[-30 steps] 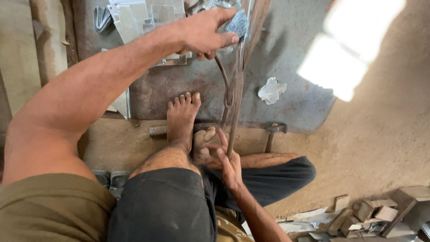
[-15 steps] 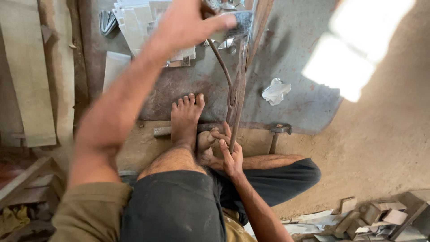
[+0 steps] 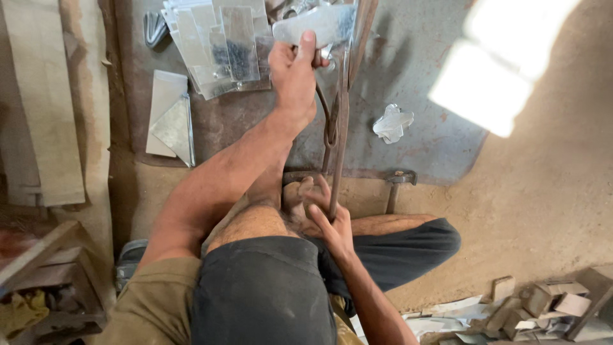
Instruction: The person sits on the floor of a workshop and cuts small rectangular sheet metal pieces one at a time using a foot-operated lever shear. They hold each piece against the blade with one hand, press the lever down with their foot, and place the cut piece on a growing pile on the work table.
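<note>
- Shiny sheet-metal piece [image 3: 316, 24], rounded outline, sits at 12 o'clock of the view; left hand [image 3: 295, 73] has it pinched, thumb flat on top, other fingers curled under, so grip is closed tight on it.
- Piece lies right against the upper end of the long rusty shears [image 3: 341, 108], w/ its right edge at the blade; can't tell if it's between the blades or just beside them.
- Shears run from 12 o'clock down to centre, two dark bars close together, lower ends down by the feet.
- Right hand [image 3: 332, 227] at centre, approx 6 o'clock of the shears; fingers wrapped loosely round the lower handle, palm partly hidden, so closed on the handle but not a hard fist.
- Bare foot [image 3: 297, 195] just at 9 o'clock of the right hand, touching the shears' lower end; toes mostly hidden by the left forearm.
- Stack of cut metal sheets [image 3: 223, 45] at 11 o'clock, fanned out, just at 9 o'clock of the left hand.
- Two more sheets [image 3: 169, 121], one triangular, lie at 10 o'clock on the dark mat [image 3: 415, 153].
- Cross-shaped cut-out [image 3: 393, 122] at 1 o'clock on the mat, well apart from both hands.
- Hammer [image 3: 396, 185] at 3 o'clock of the right hand, at the mat's edge on the dirt floor.
- Offcuts & wood blocks [image 3: 543, 303] piled at 4 o'clock.
- Wooden plank [image 3: 45, 108] at 9 o'clock, along the left edge.
</note>
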`<state>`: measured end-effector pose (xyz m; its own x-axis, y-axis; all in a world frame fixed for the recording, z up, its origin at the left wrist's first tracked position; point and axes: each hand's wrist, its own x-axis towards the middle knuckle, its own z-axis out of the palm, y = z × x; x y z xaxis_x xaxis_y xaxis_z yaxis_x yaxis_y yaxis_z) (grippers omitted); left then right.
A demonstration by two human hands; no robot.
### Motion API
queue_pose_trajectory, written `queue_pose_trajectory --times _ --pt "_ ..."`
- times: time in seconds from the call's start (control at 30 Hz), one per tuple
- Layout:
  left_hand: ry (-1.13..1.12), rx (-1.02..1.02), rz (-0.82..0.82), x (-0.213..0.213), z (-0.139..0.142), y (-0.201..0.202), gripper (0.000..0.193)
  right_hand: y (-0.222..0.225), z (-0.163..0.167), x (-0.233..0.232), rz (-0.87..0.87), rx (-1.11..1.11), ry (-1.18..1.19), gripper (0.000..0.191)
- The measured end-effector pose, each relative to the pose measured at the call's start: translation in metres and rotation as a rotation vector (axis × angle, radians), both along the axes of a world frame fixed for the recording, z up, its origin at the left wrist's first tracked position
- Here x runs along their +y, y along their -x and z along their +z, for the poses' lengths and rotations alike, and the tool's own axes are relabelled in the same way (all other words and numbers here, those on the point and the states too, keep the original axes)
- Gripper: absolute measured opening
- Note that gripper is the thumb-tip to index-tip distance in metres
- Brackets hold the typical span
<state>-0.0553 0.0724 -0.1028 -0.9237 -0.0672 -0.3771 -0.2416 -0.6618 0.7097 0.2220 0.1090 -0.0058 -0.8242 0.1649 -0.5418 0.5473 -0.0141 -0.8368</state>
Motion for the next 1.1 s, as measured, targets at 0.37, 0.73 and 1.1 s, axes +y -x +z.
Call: queue_pose_trajectory --times 0.37,0.73,1.1 --pt "0.278 0.089 -0.367 -0.034 0.000 0.040 0.025 0.007 -0.040 0.000 -0.034 0.052 -0.106 0.040" --pt "0.037 0.151 -0.506 -0.045 -0.003 0.046 0.021 -0.001 0.004 -0.004 -0.062 -0.110 0.021 0.048" --pt "0.534 -0.045 -1.014 -0.053 0.009 0.107 0.025 -0.003 0.002 0.000 -0.044 -0.060 0.038 0.048"
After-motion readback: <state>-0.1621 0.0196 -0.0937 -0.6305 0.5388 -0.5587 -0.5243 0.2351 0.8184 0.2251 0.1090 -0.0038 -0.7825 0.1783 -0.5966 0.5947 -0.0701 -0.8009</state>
